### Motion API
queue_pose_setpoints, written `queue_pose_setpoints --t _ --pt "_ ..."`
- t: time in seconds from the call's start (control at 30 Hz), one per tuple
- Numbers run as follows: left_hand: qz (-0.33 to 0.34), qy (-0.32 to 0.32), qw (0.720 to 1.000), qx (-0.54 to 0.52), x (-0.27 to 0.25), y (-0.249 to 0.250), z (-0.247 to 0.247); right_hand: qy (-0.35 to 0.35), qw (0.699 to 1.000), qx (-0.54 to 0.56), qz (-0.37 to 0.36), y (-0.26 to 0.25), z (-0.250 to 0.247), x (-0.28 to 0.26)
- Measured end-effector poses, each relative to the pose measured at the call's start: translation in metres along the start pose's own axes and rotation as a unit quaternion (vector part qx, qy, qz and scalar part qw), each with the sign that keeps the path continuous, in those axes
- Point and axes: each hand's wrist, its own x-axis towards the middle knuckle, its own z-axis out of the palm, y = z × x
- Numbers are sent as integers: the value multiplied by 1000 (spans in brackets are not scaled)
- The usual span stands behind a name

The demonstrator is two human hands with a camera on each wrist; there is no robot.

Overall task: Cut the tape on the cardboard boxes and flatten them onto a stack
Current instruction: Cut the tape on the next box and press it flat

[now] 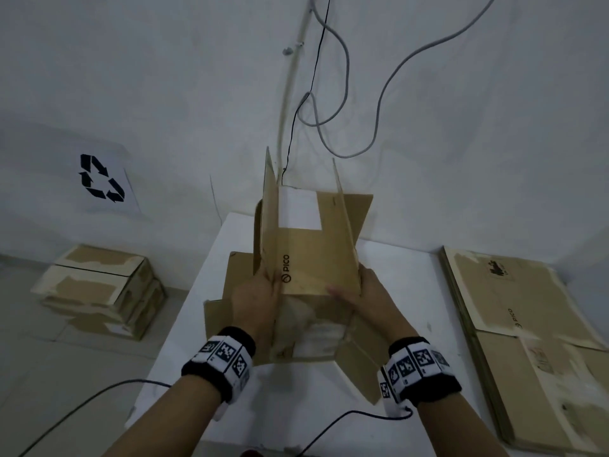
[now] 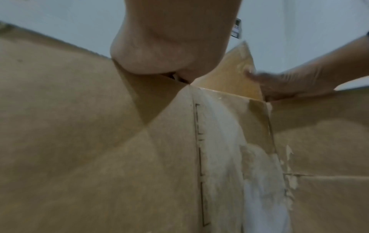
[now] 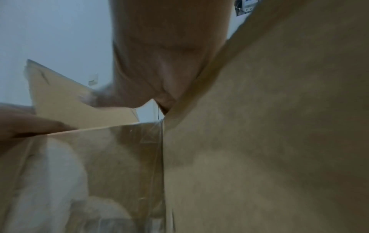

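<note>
two hands [image 1: 257,298] [image 1: 365,291] gripping opened cardboard box [image 1: 306,258], flaps up

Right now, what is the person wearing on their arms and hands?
Both forearms are bare, with no sleeves or gloves showing. The left wrist band and the right wrist band are black cuffs carrying white blocks printed with black square fiducial markers. A thin dark cable runs from the right band toward the bottom of the head view. The left hand and right hand are bare.
</note>
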Motion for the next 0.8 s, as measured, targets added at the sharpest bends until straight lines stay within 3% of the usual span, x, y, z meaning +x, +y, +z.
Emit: queue_pose_setpoints --t 0.07,0.13,0.33,0.57,0.67,0.8 --pt "-4 -10 1000 19 6 -3 3 69 997 -38 6 4 2 5" --pt "2 -14 999 30 14 -7 6 88 994 -63 30 5 1 13" --pt "-23 -20 1000 -5 51 -9 8 81 987 -131 51 -2 3 52" --pt "-65 -59 990 112 76 -43 45 57 984 -30 164 23 25 79" --pt "-128 -51 977 160 69 -72 69 60 982 -78 162 31 41 73" --pt "-149 -49 985 75 60 -109 95 106 987 -43 109 54 61 63"
